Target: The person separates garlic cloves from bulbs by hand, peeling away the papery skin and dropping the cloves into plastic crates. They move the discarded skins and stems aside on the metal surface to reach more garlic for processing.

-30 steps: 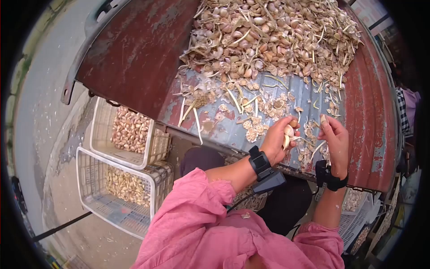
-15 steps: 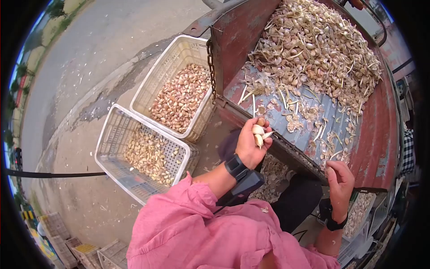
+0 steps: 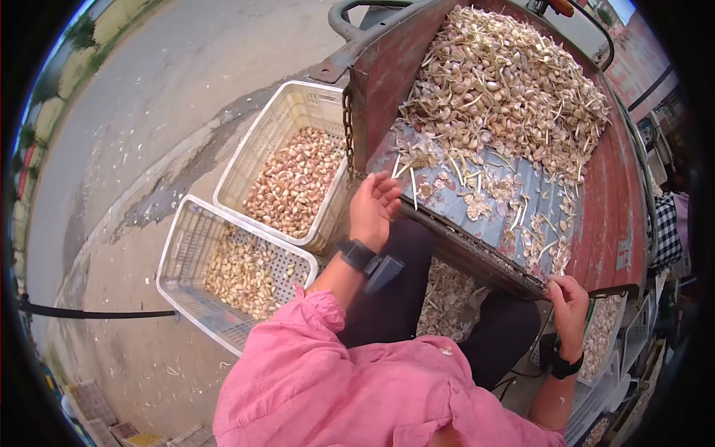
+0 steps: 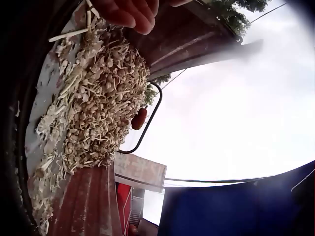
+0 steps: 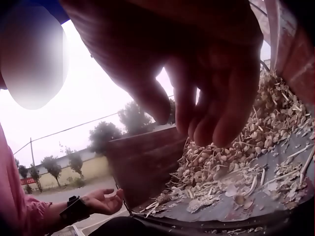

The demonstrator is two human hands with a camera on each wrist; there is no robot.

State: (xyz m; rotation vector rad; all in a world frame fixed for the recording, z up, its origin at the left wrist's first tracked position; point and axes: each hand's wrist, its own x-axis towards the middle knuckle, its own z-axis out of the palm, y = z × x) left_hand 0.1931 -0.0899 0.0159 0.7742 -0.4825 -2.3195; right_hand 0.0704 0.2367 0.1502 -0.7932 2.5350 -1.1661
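Observation:
My left hand [image 3: 375,212] is over my left knee, between the crates and the metal bed's edge, with its fingers loosely bent. No cloves show in it; in the right wrist view this left hand [image 5: 104,201] lies palm up, fingers half curled. At the bed's front edge, my right hand [image 3: 570,302] hangs with bent fingers. From the right wrist, its fingers [image 5: 226,118] droop apart from the thumb with nothing visible between them. A large heap of garlic cloves [image 3: 514,97] with dry stalks lies on the bed [image 3: 477,216], loose skins scattered before it.
Left of me stand two white plastic crates, one of pinkish unpeeled cloves [image 3: 294,182], the nearer one of pale cloves [image 3: 242,276]. A rusty chain [image 3: 348,130] hangs at the bed's corner. Garlic waste [image 3: 447,298] lies between my knees. More crates stand at right.
My left hand has moved left from over the bed toward the crates, and the garlic cloves seen in its palm no longer show. The right hand has lowered to the bed's edge. The head view has swung left.

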